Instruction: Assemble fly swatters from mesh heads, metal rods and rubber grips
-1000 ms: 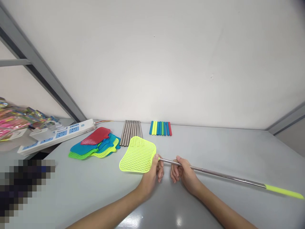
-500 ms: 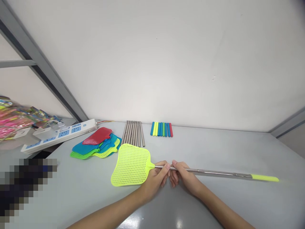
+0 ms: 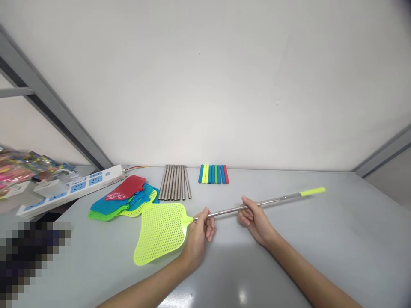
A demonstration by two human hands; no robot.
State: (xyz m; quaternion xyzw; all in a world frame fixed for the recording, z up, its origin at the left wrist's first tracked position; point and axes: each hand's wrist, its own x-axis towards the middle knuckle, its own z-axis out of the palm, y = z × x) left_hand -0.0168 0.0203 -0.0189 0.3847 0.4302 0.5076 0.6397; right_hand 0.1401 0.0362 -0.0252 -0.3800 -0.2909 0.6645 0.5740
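Note:
A fly swatter (image 3: 162,231) with a yellow-green perforated head, a thin metal telescopic rod and a yellow-green grip lies across both hands. My left hand (image 3: 199,235) is closed around the rod just right of the head. Farther along, my right hand (image 3: 255,218) grips the rod between thumb and fingers. The rod slants upward to the right, and its grip end (image 3: 313,191) points toward the back right. Beyond the held head lies a pile of loose swatter heads in red, blue, green and yellow (image 3: 125,188), partly overlapped by it in view.
Several metal rods (image 3: 175,182) lie side by side near the wall. Right of them is a row of coloured grips (image 3: 213,174). A white power strip (image 3: 73,188) with plugs and plastic-wrapped colourful goods (image 3: 28,167) occupy the left side. A grey frame post (image 3: 58,98) stands there too.
My hands have moved apart along the rod, the right one sliding toward the grip. The swatter's grip end has risen and swung leftward in view, while its head has shifted left and down.

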